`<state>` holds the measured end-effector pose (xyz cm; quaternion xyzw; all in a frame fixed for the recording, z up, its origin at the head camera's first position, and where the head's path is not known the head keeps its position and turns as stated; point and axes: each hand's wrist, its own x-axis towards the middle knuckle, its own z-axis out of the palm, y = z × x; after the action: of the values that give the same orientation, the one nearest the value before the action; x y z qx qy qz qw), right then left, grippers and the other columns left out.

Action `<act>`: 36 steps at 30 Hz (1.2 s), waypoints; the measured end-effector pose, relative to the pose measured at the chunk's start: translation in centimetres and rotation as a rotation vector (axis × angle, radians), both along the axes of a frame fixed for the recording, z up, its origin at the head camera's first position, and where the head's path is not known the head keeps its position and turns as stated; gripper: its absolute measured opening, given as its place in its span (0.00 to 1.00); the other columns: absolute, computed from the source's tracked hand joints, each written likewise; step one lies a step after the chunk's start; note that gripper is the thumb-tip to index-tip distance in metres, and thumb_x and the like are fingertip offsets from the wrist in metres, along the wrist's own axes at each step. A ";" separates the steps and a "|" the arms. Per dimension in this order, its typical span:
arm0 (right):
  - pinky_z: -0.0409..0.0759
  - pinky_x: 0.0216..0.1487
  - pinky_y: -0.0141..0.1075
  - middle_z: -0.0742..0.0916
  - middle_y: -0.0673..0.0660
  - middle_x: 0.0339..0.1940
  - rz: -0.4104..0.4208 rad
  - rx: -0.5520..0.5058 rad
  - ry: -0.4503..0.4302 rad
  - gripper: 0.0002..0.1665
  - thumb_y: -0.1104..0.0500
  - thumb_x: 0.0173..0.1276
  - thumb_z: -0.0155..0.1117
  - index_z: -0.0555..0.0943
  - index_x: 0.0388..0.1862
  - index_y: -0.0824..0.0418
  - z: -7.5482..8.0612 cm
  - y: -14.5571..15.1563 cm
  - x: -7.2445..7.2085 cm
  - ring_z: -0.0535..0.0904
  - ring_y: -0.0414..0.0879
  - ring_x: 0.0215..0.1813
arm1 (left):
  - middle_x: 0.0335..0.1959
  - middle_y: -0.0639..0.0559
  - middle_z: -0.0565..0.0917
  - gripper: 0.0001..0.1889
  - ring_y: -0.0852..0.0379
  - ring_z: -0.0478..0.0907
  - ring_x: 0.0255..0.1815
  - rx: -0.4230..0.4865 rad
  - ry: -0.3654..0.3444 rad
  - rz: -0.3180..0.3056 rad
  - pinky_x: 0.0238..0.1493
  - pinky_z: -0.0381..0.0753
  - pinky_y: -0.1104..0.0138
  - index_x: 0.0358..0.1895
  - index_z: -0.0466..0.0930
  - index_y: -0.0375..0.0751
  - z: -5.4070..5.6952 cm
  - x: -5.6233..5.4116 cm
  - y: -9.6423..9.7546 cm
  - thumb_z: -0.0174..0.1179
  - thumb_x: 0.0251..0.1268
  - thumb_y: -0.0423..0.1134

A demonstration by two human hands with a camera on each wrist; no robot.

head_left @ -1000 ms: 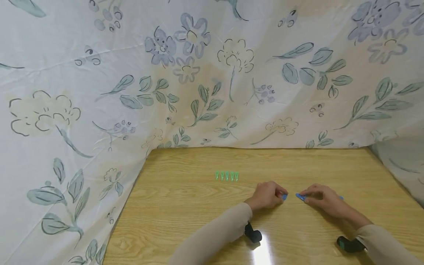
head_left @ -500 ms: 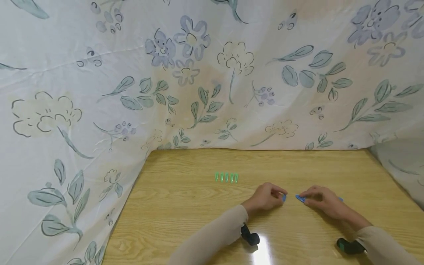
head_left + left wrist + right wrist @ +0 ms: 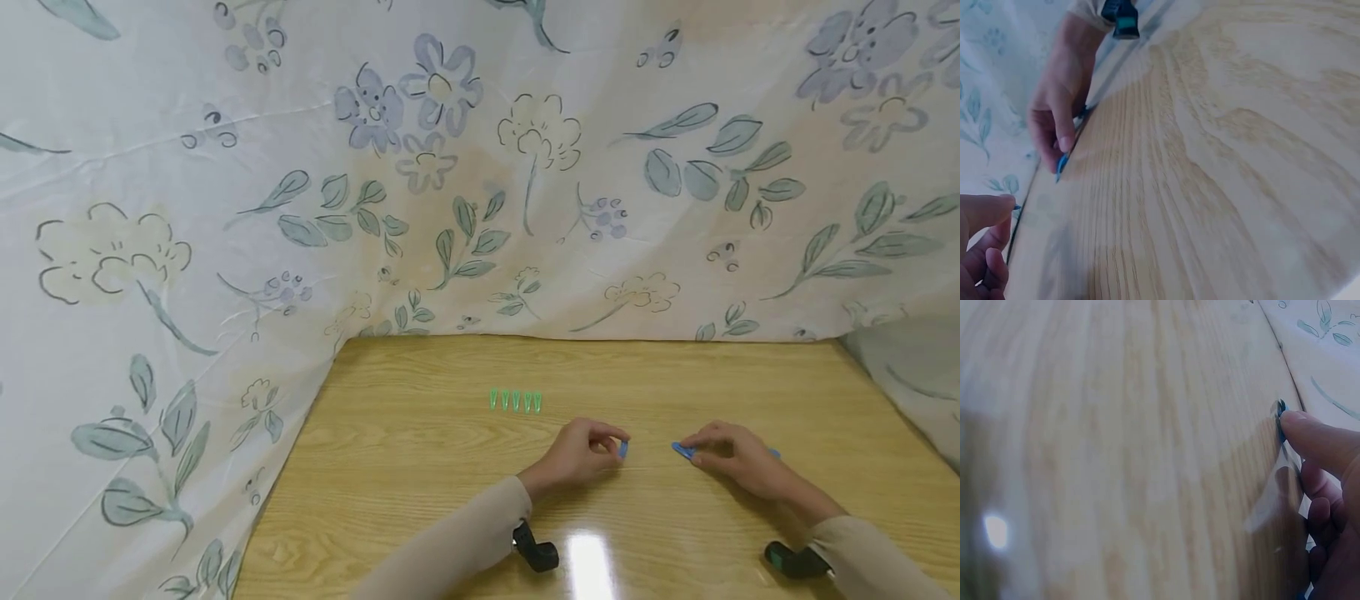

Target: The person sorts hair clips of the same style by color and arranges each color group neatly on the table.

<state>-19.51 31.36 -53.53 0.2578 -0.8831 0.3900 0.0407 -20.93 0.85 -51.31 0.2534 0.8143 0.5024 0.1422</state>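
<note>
My left hand [image 3: 576,454] pinches a small blue piece [image 3: 623,449] between thumb and fingertips, a little off the table surface. In the left wrist view only a blue tip [image 3: 1017,207] of it shows beyond the thumb. To the right, my right hand [image 3: 738,458] pinches a slim blue clip-like piece [image 3: 682,451] at the tabletop; its exact kind is too small to tell. More blue [image 3: 775,452] shows behind the right hand, mostly hidden. The right wrist view shows the thumb pressed on the blue piece [image 3: 1281,419].
Several small green clips [image 3: 516,401] lie in a neat row on the wooden table [image 3: 405,467], left of and beyond the hands. Floral cloth [image 3: 480,250] hangs along the table's far and left edges. Black wrist devices [image 3: 536,548] sit under both forearms.
The left hand has drawn back leftward with its small blue piece, widening the gap between the hands. The right hand stays in nearly the same place.
</note>
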 end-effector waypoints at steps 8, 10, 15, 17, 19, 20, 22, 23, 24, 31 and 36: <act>0.68 0.50 0.22 0.86 0.45 0.38 -0.005 0.004 0.003 0.12 0.64 0.65 0.71 0.89 0.47 0.57 -0.2 0.1 0.1 0.77 0.29 0.46 | 0.33 0.50 0.88 0.16 0.72 0.71 0.26 0.028 -0.022 0.031 0.33 0.73 0.78 0.55 0.86 0.37 0.2 0.8 -2.6 0.67 0.64 0.30; 0.68 0.51 0.22 0.86 0.46 0.38 -0.005 0.000 0.005 0.12 0.65 0.65 0.71 0.89 0.47 0.57 -0.1 0.2 0.1 0.77 0.29 0.46 | 0.33 0.49 0.88 0.16 0.70 0.70 0.25 0.056 -0.047 0.042 0.31 0.72 0.77 0.55 0.86 0.37 0.2 0.9 -3.2 0.67 0.63 0.29; 0.69 0.50 0.23 0.86 0.46 0.39 -0.015 0.006 0.008 0.12 0.64 0.66 0.71 0.89 0.47 0.56 0.0 0.2 0.0 0.77 0.29 0.46 | 0.35 0.41 0.88 0.16 0.66 0.65 0.23 0.100 -0.078 0.070 0.28 0.65 0.76 0.54 0.86 0.34 0.7 1.0 -5.2 0.67 0.63 0.27; 0.69 0.50 0.22 0.86 0.46 0.39 -0.018 0.009 0.007 0.12 0.64 0.65 0.71 0.89 0.47 0.55 -0.1 0.2 -0.1 0.77 0.28 0.46 | 0.36 0.37 0.87 0.16 0.65 0.63 0.23 0.096 -0.073 0.081 0.27 0.64 0.75 0.54 0.85 0.33 0.9 1.1 -6.1 0.67 0.63 0.27; 0.69 0.50 0.22 0.87 0.46 0.39 -0.020 0.008 0.006 0.12 0.64 0.65 0.71 0.89 0.47 0.55 -0.1 0.2 0.0 0.77 0.28 0.46 | 0.36 0.36 0.87 0.16 0.65 0.63 0.23 0.084 -0.062 0.093 0.27 0.63 0.75 0.54 0.85 0.33 0.9 1.1 -7.1 0.66 0.64 0.27; 0.68 0.51 0.21 0.87 0.46 0.39 -0.023 0.008 0.007 0.12 0.64 0.65 0.72 0.89 0.47 0.55 -0.1 0.1 0.0 0.77 0.28 0.46 | 0.36 0.37 0.87 0.16 0.65 0.62 0.23 0.076 -0.057 0.100 0.27 0.63 0.75 0.55 0.85 0.33 0.9 1.1 -7.6 0.66 0.64 0.27; 0.67 0.51 0.20 0.87 0.46 0.39 -0.025 0.011 0.008 0.12 0.64 0.65 0.72 0.89 0.47 0.55 -0.1 0.1 0.0 0.77 0.27 0.47 | 0.34 0.40 0.88 0.16 0.65 0.62 0.22 0.066 -0.047 0.116 0.27 0.62 0.75 0.55 0.85 0.32 0.8 1.0 -8.5 0.66 0.64 0.27; 0.67 0.51 0.20 0.87 0.46 0.39 -0.025 0.012 0.008 0.12 0.63 0.65 0.72 0.89 0.47 0.55 -0.1 0.1 0.0 0.77 0.28 0.47 | 0.34 0.43 0.88 0.15 0.66 0.62 0.22 0.063 -0.039 0.123 0.27 0.62 0.75 0.55 0.85 0.32 0.7 0.9 -9.0 0.66 0.64 0.27; 0.67 0.51 0.20 0.87 0.46 0.39 -0.026 0.013 0.008 0.12 0.63 0.65 0.72 0.89 0.47 0.55 -0.1 0.0 0.0 0.77 0.28 0.47 | 0.33 0.45 0.87 0.15 0.66 0.62 0.22 0.055 -0.022 0.129 0.27 0.63 0.75 0.54 0.85 0.31 0.6 0.8 -9.6 0.66 0.64 0.28; 0.68 0.51 0.22 0.87 0.47 0.40 -0.011 0.017 -0.004 0.12 0.64 0.66 0.71 0.89 0.48 0.54 -0.1 0.0 0.0 0.77 0.29 0.47 | 0.32 0.44 0.87 0.15 0.65 0.65 0.24 0.007 -0.029 0.240 0.28 0.64 0.74 0.53 0.85 0.32 0.4 0.0 -13.2 0.66 0.64 0.28; 0.69 0.51 0.23 0.86 0.47 0.40 -0.005 0.011 -0.001 0.13 0.64 0.66 0.70 0.89 0.48 0.55 -0.2 -0.1 0.0 0.77 0.30 0.47 | 0.35 0.39 0.87 0.14 0.63 0.74 0.29 -0.015 -0.058 0.290 0.32 0.72 0.74 0.53 0.84 0.32 -0.2 -0.2 -15.3 0.65 0.64 0.27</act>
<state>-19.54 31.30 -53.72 0.2557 -0.8857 0.3853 0.0401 -21.18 -14.43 -51.46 0.1171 0.8418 0.5186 0.0935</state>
